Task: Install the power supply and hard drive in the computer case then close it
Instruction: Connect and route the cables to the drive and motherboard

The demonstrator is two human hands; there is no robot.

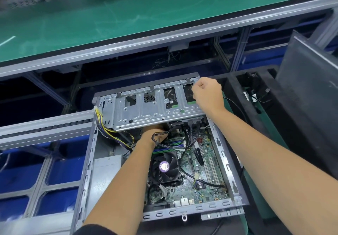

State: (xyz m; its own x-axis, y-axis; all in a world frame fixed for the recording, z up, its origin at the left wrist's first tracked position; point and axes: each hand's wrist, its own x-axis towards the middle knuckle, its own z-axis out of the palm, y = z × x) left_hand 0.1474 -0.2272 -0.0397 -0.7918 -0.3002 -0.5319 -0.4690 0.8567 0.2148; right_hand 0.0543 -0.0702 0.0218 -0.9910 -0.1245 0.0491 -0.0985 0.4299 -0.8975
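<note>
green conveyor belt | aluminium frame rail | blue bins below

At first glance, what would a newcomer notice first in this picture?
The open case in the middle, its green board and black fan bare. At its far end the right hand grips the raised metal cage; the left hand reaches under it among cables.

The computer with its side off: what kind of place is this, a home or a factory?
Probably a factory or repair line. The open computer case sits by a long green conveyor belt on a metal frame, with blue bins underneath.
</note>
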